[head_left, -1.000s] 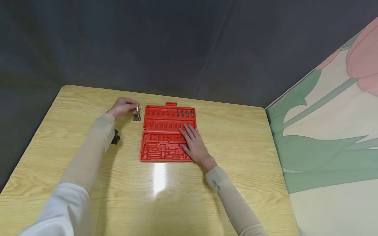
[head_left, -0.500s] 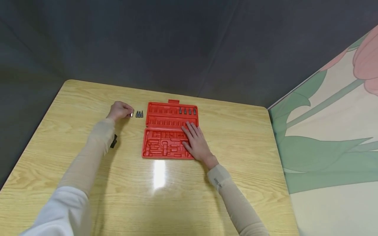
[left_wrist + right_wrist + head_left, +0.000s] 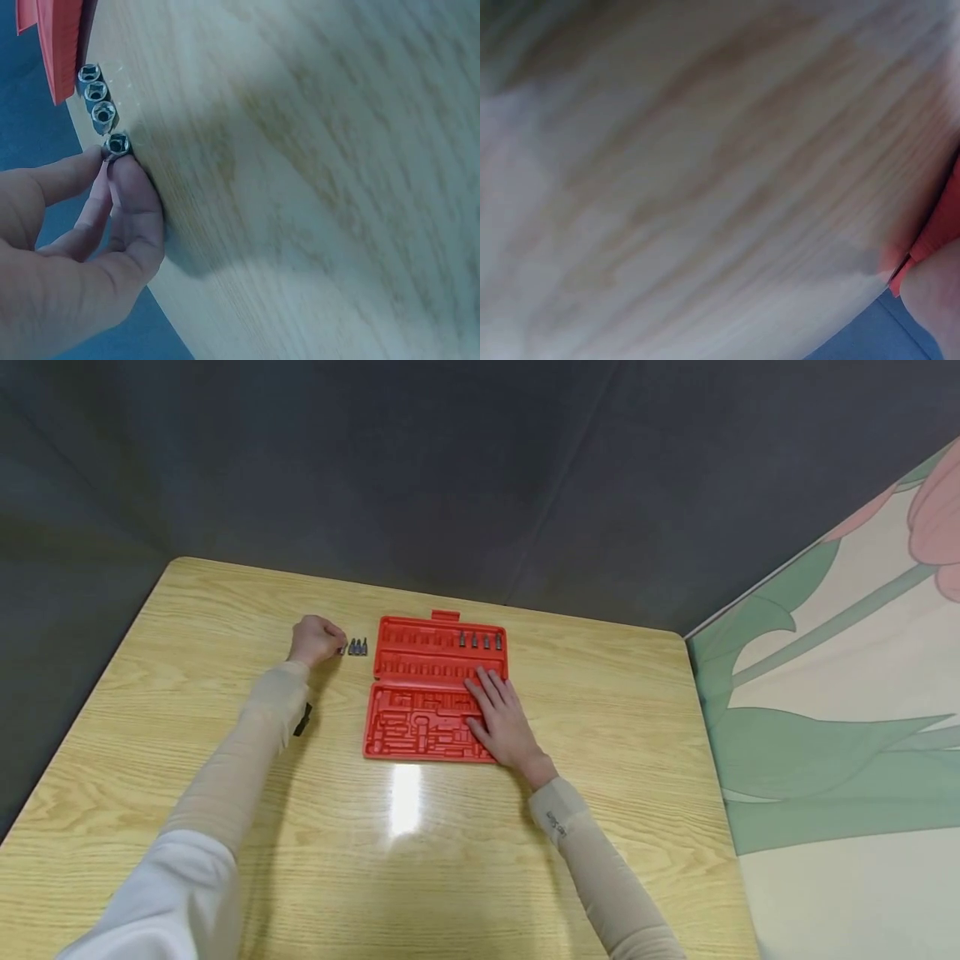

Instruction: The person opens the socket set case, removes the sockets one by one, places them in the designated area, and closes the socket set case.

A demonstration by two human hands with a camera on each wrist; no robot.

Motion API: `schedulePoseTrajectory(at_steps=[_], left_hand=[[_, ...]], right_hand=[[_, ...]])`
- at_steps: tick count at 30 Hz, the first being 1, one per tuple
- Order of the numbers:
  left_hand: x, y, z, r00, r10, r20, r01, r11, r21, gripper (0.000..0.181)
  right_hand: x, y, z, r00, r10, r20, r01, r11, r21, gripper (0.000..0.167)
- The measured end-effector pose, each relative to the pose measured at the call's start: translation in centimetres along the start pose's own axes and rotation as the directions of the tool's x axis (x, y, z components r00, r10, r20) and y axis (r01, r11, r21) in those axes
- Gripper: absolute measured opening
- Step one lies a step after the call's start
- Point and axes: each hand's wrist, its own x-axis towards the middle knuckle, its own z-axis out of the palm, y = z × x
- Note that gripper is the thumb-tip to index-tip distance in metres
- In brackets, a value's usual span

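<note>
In the left wrist view, my left hand (image 3: 82, 262) pinches a metal bit socket (image 3: 118, 144) between thumb and fingertips, its square drive hole showing. It is at the table surface, at the end of a short row of three similar bit sockets (image 3: 96, 93), slightly apart from them. The head view has this left hand (image 3: 313, 639) left of an open red tool case (image 3: 369, 727). My right hand (image 3: 504, 722) rests with spread fingers on the case's right side. Several bit sockets (image 3: 486, 642) sit in the upper right slots of the case.
The wooden table (image 3: 600, 760) extends all around the case. A dark curtain (image 3: 375, 468) hangs behind its far edge. Flower-patterned fabric (image 3: 825, 735) borders the right side. A small black object (image 3: 303, 720) shows beside the left forearm.
My left hand has lowered the bit socket from above the row to its left end at the table. The right hand stays on the case. The head view has shifted slightly.
</note>
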Motion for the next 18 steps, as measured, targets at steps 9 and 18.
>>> schedulePoseTrajectory(at_steps=[9, 18], left_hand=[[-0.16, -0.09, 0.04, 1.0, -0.023, 0.0, 0.023, 0.999, -0.025, 0.022], [-0.04, -0.21, -0.42, 1.0, 0.003, 0.013, -0.002, 0.999, -0.047, 0.022]], right_hand=[[0.05, -0.26, -0.2, 0.999, 0.025, 0.031, -0.025, 1.0, -0.006, 0.064], [0.05, -0.26, -0.34, 0.998, 0.035, 0.053, -0.034, 0.999, -0.011, 0.063]])
